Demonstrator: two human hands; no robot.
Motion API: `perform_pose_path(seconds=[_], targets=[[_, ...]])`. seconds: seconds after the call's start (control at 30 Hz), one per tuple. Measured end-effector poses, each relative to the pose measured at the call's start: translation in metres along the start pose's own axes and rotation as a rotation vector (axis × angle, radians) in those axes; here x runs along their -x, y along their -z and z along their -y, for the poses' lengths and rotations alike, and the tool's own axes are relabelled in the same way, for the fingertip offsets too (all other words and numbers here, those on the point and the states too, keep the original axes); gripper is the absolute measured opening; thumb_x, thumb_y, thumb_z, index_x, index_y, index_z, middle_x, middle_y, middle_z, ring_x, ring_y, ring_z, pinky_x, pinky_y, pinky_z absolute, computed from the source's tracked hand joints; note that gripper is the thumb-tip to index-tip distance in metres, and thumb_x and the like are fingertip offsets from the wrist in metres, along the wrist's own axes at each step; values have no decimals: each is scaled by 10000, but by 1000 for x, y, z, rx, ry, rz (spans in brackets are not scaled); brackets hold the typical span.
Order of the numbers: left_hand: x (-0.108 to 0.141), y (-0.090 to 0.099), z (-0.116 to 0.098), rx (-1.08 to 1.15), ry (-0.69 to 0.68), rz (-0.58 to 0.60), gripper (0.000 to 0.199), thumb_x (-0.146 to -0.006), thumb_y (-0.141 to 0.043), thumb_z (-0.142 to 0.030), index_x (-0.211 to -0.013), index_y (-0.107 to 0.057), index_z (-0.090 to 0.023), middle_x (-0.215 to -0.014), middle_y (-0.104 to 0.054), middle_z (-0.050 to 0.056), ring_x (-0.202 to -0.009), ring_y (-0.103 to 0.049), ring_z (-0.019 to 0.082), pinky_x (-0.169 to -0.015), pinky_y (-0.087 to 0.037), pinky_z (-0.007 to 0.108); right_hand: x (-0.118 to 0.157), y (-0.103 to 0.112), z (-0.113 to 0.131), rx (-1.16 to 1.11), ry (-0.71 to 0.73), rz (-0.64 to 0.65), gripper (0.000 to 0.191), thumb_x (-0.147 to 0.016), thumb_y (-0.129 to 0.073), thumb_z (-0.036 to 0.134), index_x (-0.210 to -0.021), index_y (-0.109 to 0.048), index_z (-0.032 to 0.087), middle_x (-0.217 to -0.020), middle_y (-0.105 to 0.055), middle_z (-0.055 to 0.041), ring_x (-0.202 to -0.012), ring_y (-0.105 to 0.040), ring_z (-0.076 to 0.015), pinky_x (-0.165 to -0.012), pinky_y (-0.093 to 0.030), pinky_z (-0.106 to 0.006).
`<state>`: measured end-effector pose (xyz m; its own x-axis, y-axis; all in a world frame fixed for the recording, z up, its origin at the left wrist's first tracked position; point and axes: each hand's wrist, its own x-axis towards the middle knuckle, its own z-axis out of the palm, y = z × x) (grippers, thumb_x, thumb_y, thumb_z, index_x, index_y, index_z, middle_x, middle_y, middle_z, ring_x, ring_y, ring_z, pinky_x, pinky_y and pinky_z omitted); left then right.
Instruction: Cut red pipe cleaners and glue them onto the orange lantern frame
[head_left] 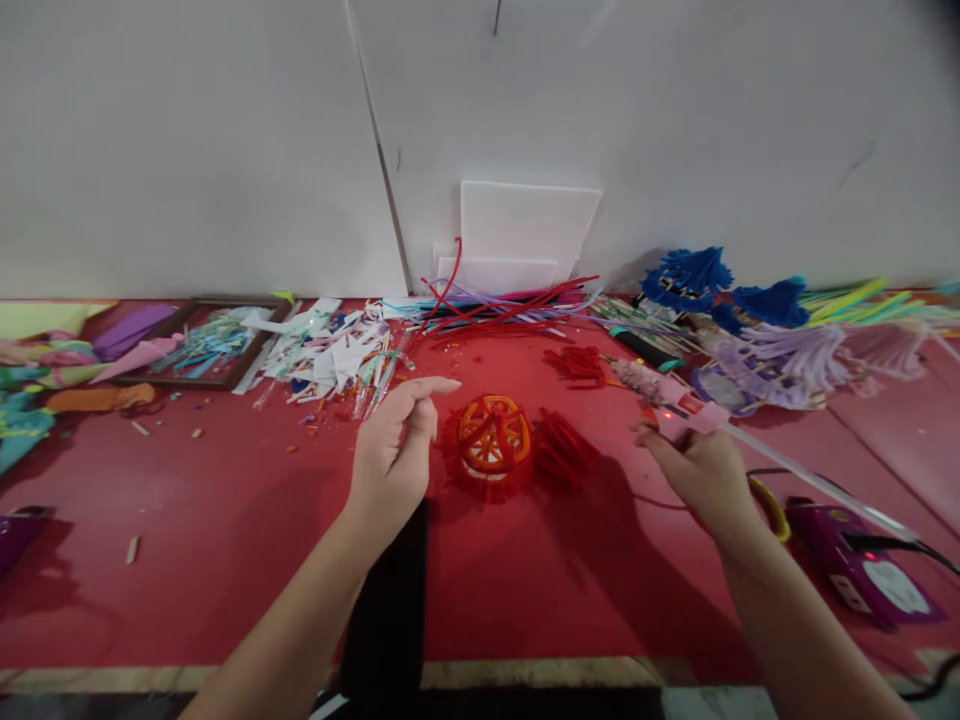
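Note:
My left hand (397,450) hovers left of a round red and orange piece (493,436) that looks made of pipe cleaners. Its index finger points right, its thumb is apart from it, and nothing shows between them. In my right hand (701,465) is a pink hot glue gun (679,395), its nozzle end toward the upper left and a long clear glue stick (817,475) out of its back. A red fluffy bundle (564,450) lies just right of the round piece. Another red fluffy bit (577,364) lies beyond it, near the gun's nozzle end.
Loose pipe cleaners (510,315) and white foam boards (525,230) are by the wall. Scraps (337,350) and a brown frame (210,380) are at left. Blue (690,275) and lilac fuzzy pieces (787,355) lie right, above a purple power strip (862,565) with a cord.

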<state>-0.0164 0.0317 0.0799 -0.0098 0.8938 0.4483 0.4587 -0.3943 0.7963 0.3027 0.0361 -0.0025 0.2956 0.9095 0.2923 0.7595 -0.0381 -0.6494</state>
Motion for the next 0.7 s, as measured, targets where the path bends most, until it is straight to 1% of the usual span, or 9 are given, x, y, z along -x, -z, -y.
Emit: perform_pose_path(seconds=[0.1,0.2,0.27,0.3,0.37,0.43,0.5,0.63,0.7], targets=[[6,-6,1,-31,9,-1,215,-934,-431,-280,-1035,-612,-220,-662,-568,-25,-519,-475,109,-545,-411,244,11,0,26,-225,48,88,240,-775,-559,377,-892,-610,173,-696,-668,-41,-559,-623,-193,-499,-512,-306],[8,-13,-1,-90,-100,66,174,-881,-533,-267,-1032,-602,-216,-818,-635,13,-762,-594,152,-735,-476,279,23,0,48,-379,131,158,176,-779,-594,328,-879,-637,190,-725,-685,-40,-620,-650,-204,-545,-543,-317],[8,-17,-2,-113,-120,99,176,-864,-556,-242,-1032,-598,-213,-984,-653,48,-947,-598,187,-866,-466,330,30,0,59,-428,221,208,82,-781,-602,249,-833,-648,207,-682,-671,-26,-602,-643,-194,-533,-539,-300],[8,-19,-2,-114,-105,106,180,-861,-558,-231,-1036,-594,-212,-1032,-653,57,-992,-593,195,-899,-459,349,33,0,63,-443,279,220,73,-779,-597,209,-827,-651,213,-660,-661,-18,-575,-632,-182,-511,-529,-284],[9,-22,-2,-90,-64,111,197,-851,-567,-216,-1046,-584,-206,-1049,-657,66,-1010,-599,201,-919,-461,368,36,-1,71,-455,401,189,127,-763,-589,153,-853,-651,219,-659,-656,-7,-541,-613,-159,-482,-510,-256],[10,-23,-1,-49,-32,114,215,-843,-574,-202,-1058,-576,-201,-1049,-658,72,-999,-610,199,-917,-471,368,38,-2,78,-470,510,140,193,-736,-585,120,-894,-638,216,-709,-664,-9,-559,-613,-148,-504,-513,-247],[11,-24,-1,-23,-23,101,205,-851,-560,-189,-1054,-572,-203,-1036,-656,71,-980,-616,190,-904,-480,356,40,-4,83,-467,570,125,223,-717,-576,101,-908,-627,204,-745,-663,-21,-593,-617,-148,-542,-521,-255],[9,-23,0,-79,-89,10,110,-870,-534,-185,-958,-597,-202,-954,-637,51,-945,-597,177,-861,-476,320,42,-6,86,-430,560,91,221,-700,-567,95,-892,-614,193,-757,-658,-32,-621,-630,-158,-565,-523,-262],[7,-22,-1,-89,-83,-14,101,-886,-513,-191,-931,-603,-197,-918,-632,41,-914,-596,167,-839,-470,301,44,-6,87,-422,535,85,210,-700,-560,105,-882,-608,197,-745,-659,-24,-605,-634,-155,-552,-521,-252]])
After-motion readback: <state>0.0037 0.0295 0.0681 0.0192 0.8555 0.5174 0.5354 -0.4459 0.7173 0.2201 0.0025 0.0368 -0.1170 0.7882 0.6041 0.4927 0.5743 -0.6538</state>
